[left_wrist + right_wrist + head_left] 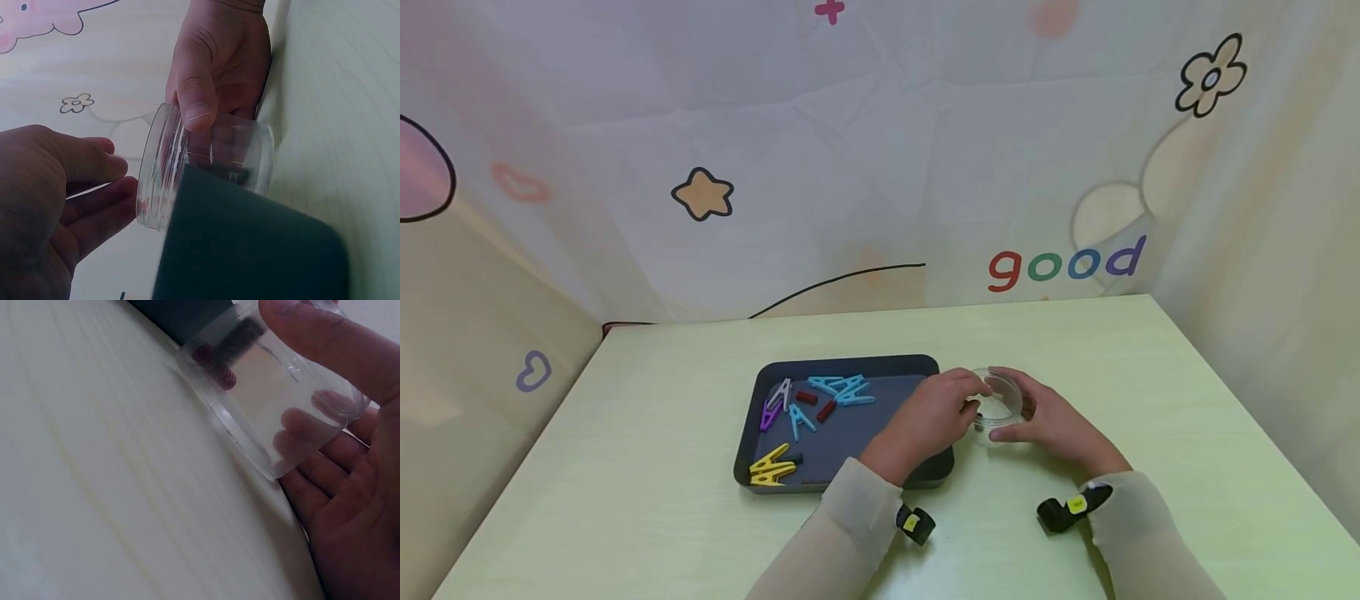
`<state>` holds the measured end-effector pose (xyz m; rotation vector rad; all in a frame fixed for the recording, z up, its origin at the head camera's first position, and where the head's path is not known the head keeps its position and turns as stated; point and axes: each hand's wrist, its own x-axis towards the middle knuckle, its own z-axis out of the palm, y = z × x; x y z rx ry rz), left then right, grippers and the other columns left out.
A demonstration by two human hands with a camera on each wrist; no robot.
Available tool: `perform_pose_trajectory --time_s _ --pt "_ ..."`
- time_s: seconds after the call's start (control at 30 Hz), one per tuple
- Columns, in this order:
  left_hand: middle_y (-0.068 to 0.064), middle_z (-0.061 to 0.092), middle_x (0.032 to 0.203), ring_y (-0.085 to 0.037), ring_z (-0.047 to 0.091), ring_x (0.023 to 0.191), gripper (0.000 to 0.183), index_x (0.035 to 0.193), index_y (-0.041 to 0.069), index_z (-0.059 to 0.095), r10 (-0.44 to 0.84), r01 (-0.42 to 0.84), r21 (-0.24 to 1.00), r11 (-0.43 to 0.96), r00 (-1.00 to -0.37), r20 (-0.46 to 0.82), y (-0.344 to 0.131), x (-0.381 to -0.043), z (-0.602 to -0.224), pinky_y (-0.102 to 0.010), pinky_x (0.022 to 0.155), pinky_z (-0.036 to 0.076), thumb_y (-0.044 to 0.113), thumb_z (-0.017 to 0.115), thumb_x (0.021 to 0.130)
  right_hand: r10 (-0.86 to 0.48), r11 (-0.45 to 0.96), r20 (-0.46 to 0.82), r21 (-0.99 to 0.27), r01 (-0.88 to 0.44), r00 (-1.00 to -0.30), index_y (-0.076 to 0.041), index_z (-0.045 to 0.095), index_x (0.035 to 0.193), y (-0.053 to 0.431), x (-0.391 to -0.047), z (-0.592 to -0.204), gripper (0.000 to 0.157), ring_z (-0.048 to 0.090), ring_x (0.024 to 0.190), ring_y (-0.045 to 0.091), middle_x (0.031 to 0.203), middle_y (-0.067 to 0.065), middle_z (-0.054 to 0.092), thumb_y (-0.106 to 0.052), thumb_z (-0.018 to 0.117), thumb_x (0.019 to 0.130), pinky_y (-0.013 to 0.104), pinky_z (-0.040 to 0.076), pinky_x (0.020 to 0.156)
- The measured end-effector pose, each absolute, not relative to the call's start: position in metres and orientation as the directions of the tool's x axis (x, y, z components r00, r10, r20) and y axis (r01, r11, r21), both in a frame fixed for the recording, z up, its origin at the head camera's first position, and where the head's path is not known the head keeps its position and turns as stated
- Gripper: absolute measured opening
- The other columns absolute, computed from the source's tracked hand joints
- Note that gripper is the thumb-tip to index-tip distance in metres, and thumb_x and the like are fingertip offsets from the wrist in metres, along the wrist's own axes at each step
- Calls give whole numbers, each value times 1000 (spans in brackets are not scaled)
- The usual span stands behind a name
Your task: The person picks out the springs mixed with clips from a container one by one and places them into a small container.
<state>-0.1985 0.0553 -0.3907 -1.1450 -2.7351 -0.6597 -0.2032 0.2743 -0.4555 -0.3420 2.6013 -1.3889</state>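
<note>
A clear plastic jar (996,427) stands on the table just right of the dark tray. My right hand (1056,421) grips it from the right side, thumb in front and fingers behind. Through its wall show small red coiled pieces (226,378) and a dark ridged piece (240,342) at the bottom. My left hand (932,417) reaches across the tray's right end, fingertips right at the jar's mouth. In the left wrist view its thumb and fingers are loosely bent with a gap between them, and nothing shows in that gap.
The dark tray (842,367) holds several blue clips (848,390), a white clip (781,393), a purple clip (769,415) and yellow clips (772,468). Red-brown coiled pieces (826,411) lie among them. A printed curtain (880,183) hangs behind the table.
</note>
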Motion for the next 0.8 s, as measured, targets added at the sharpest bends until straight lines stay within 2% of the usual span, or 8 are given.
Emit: perform_pose_trajectory --time_s 0.5,0.8 --pt "2 65 121 -11 62 112 23 117 16 69 647 697 323 641 -716 263 47 -198 -391 -22 97 48 15 58 96 -291 534 -35 -835 -132 -956 -31 34 148 275 -205 -457 90 36 141 34 151 3 43 -38 83 73 57 36 109" --pt "1 65 120 -12 62 109 23 116 15 69 630 671 373 641 -737 242 41 -198 -388 -23 96 50 17 60 96 -298 519 -45 -846 -123 -953 -27 32 149 275 -205 -455 93 34 143 32 152 2 42 -38 83 73 56 35 111"
